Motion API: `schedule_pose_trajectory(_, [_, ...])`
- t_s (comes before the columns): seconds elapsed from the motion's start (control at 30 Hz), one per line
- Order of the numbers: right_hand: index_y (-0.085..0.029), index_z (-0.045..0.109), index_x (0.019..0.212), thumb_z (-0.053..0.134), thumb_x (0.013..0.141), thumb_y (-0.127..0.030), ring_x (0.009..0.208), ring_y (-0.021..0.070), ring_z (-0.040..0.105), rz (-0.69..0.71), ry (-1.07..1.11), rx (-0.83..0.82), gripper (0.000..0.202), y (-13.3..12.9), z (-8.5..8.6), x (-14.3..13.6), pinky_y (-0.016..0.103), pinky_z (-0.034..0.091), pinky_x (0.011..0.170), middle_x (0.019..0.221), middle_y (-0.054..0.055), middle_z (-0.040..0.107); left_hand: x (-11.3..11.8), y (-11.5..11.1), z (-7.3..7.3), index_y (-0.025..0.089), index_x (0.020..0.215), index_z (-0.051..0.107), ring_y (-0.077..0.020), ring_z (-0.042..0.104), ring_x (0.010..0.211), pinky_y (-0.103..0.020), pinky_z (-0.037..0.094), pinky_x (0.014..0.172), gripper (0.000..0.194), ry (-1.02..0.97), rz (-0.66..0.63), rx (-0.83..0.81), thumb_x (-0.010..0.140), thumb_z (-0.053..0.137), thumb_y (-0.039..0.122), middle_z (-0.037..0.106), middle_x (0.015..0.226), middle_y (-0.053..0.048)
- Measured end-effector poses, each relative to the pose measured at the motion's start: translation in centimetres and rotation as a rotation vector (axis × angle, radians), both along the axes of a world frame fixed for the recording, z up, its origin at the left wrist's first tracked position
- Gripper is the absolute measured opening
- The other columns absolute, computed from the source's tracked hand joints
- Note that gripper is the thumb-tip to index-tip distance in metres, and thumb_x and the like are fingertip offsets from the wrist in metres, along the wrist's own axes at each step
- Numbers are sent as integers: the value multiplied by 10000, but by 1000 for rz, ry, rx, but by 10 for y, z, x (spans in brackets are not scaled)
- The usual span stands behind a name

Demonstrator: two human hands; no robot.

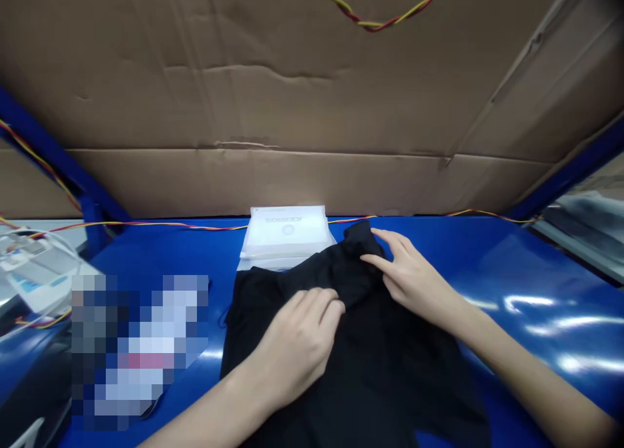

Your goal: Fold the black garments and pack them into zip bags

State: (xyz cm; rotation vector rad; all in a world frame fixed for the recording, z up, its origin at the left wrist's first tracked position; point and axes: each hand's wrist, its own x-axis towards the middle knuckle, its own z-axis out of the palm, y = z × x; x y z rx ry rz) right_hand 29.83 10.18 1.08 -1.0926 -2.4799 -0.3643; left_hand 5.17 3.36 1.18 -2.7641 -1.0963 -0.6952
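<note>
A black cloth garment (361, 370) lies spread over the blue table, its upper edge bunched and folded; I cannot tell its exact kind. My left hand (305, 334) is closed with curled fingers on the fabric near the middle of that edge. At the raised upper right corner, my right hand (409, 276) has the bunched cloth between its thumb and forefinger. Behind the garment are flat white packets (287, 233) with faint printing, partly covered by the cloth.
The blue table (487, 259) ends at a brown cardboard wall (292, 110). A red and yellow twisted wire (195, 225) runs along the back edge. At the left are a pixelated pale item (151, 344) and a white device (43, 279) with cables. Blue posts (58, 162) frame the sides.
</note>
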Motion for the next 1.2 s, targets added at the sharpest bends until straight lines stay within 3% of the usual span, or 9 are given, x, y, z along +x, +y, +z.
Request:
schedule_pose_trajectory(0.27, [-156,679,933,527,862,-204,1200,333,488,-130,54,90,174,23,18,49,512,444,977,1273,160,539,-33,15,31,195,931,603,-240,659,763,-328,477,653,178,8,370,-7,930,429,230,685,834,-54])
schedule_pose_trajectory(0.37, [-185,662,916,509,869,-206,1072,277,584,-135,303,45,161,19,33,57,458,467,936,1126,101,644,-50,20,46,233,981,616,-203,663,815,-285,475,690,151,-230,458,-53,912,490,276,697,899,-11])
schedule_pose_trajectory(0.5, [-202,646,886,540,894,-276,680,169,580,-256,730,10,129,-2,63,59,291,459,617,747,25,621,-59,13,76,207,977,620,-127,634,780,-217,477,700,137,-648,513,-31,897,541,284,661,884,22])
schedule_pose_trajectory(0.6, [-225,653,870,596,883,-342,679,162,549,-221,910,2,131,-26,91,55,274,414,573,755,34,602,-58,3,99,151,1000,615,-79,579,734,-175,456,661,158,-843,519,125,902,553,259,616,884,19])
schedule_pose_trajectory(0.73, [-313,647,971,684,819,-377,663,175,581,-124,1167,-255,169,-61,127,41,272,457,529,809,17,638,-59,-4,125,119,1022,639,-46,536,676,-143,422,606,181,-1048,475,344,870,569,186,571,782,29])
schedule_pose_trajectory(0.83, [-338,642,968,728,765,-389,649,180,618,-124,1214,-588,227,-80,140,37,276,509,533,845,-5,683,-66,-6,139,138,1067,634,-34,504,562,-128,415,525,292,-1246,413,310,779,593,112,517,661,61])
schedule_pose_trajectory(1.0, [-243,642,876,714,753,-473,736,219,655,-180,1062,-1108,271,-75,100,48,307,527,618,831,27,693,-84,-10,124,181,1107,589,-101,577,551,-181,450,472,396,-1261,520,-278,721,662,227,605,666,38])
schedule_pose_trajectory(1.1, [-191,650,846,691,748,-533,774,219,642,-182,885,-1217,358,-58,53,51,290,493,643,859,47,696,-95,-9,87,204,1070,562,-160,634,654,-232,475,534,372,-940,528,-556,752,644,379,645,749,9])
schedule_pose_trajectory(1.2, [-168,639,810,633,756,-597,767,211,624,-201,711,-1181,433,-42,16,50,279,463,631,830,47,688,-103,-4,45,211,989,582,-193,640,721,-279,478,615,291,-546,658,-472,800,534,427,654,828,-18])
